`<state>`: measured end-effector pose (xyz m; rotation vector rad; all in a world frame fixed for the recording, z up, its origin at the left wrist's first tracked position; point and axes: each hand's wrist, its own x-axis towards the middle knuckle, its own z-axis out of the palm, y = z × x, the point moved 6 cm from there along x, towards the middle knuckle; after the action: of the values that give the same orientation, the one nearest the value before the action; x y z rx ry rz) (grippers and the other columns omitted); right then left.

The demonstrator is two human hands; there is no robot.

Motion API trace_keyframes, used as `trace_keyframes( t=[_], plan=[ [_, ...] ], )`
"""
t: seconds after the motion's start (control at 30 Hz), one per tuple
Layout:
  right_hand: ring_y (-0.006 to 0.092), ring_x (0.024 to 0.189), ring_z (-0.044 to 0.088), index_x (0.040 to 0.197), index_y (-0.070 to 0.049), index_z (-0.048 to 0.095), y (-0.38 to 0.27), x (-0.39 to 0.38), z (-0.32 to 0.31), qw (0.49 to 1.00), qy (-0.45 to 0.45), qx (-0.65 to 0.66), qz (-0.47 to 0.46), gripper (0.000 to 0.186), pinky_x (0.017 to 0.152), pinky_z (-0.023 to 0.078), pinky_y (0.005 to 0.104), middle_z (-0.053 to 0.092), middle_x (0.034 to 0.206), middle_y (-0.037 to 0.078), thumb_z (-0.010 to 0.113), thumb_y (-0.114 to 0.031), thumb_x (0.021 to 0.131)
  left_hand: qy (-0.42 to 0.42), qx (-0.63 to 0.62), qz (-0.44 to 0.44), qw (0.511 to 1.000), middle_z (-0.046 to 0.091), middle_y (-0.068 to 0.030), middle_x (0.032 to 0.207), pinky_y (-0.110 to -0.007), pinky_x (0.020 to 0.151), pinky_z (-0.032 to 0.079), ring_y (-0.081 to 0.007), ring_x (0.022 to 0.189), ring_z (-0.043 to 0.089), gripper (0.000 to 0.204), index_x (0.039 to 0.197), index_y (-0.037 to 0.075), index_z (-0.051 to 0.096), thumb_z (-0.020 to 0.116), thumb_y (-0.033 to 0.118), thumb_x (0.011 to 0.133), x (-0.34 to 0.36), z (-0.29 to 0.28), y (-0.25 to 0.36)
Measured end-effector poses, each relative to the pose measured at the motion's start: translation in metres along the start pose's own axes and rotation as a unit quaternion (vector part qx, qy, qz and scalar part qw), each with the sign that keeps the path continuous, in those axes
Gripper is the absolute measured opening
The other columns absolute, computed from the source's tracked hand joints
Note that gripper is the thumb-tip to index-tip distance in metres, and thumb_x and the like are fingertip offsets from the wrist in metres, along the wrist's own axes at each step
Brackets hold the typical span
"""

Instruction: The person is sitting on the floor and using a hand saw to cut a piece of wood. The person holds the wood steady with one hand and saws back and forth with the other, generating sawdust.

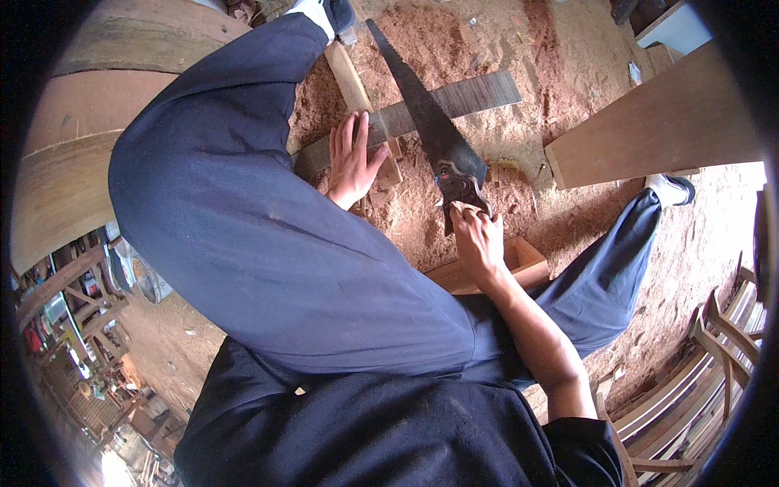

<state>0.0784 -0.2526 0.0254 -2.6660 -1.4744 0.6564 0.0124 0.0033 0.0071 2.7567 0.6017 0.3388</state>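
My right hand (479,242) is closed round the dark handle of a handsaw (426,109). Its long blade points away and to the left, lying across or just above a dark grey-brown plank (491,92); contact cannot be made out. My left hand (350,166) rests with fingers stretched out on the plank's left part, left of the blade. A pale wooden strip (347,77) crosses the plank beside my left fingertips, its far end near my left foot.
A small wooden box (527,261) sits by my right forearm. At right a wide board (657,122) stands over the sawdust-covered floor (438,32). Large planks (89,114) lie at left. Stacked lumber (682,390) fills the lower right, with cluttered shelves (77,316) at lower left.
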Motion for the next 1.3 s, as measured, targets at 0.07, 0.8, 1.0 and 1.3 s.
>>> trace_keyframes(
  t=[0.07,0.8,1.0,1.3],
  plan=[
    [0.0254,0.098,0.066,0.131,-0.008,0.056,0.001,0.001,-0.001,1.000,-0.008,0.012,0.007,0.040,0.084,0.044,0.0505,0.069,0.104,0.008,0.053,-0.013,0.092,-0.002,0.001,-0.002,1.000,0.027,-0.0249,0.151,-0.056,0.117,0.019,-0.0425,0.140,0.026,0.075,0.153,0.003,0.026,0.052,0.047,0.098,0.001,0.003,0.000],
    [0.0301,0.091,0.066,0.110,-0.009,0.060,0.002,-0.004,-0.012,0.989,0.125,0.047,-0.069,0.027,0.078,0.046,0.0497,0.068,0.093,0.011,0.057,-0.007,0.084,-0.020,0.001,-0.009,1.000,0.026,-0.0257,0.152,-0.057,0.117,0.017,-0.0430,0.142,0.025,0.077,0.154,0.004,0.021,0.053,0.046,0.098,0.001,0.003,0.001],
    [0.0317,0.098,0.066,0.116,-0.007,0.058,0.000,-0.011,-0.027,0.971,0.135,0.177,-0.087,0.040,0.090,0.045,0.0519,0.068,0.100,0.014,0.065,-0.011,0.077,-0.011,0.024,-0.006,1.000,0.028,-0.0257,0.150,-0.057,0.117,0.018,-0.0435,0.141,0.025,0.079,0.154,0.004,0.022,0.060,0.040,0.095,-0.001,0.005,-0.002],
    [0.0245,0.067,0.060,0.086,-0.002,0.059,0.018,-0.012,-0.064,0.901,0.149,0.406,0.020,0.027,0.069,0.050,0.0370,0.060,0.074,0.010,0.080,-0.019,0.081,-0.013,0.023,-0.033,0.999,0.028,-0.0235,0.151,-0.057,0.118,0.017,-0.0410,0.143,0.024,0.077,0.151,0.000,0.027,0.061,0.039,0.094,-0.002,0.000,-0.002]
  ],
)
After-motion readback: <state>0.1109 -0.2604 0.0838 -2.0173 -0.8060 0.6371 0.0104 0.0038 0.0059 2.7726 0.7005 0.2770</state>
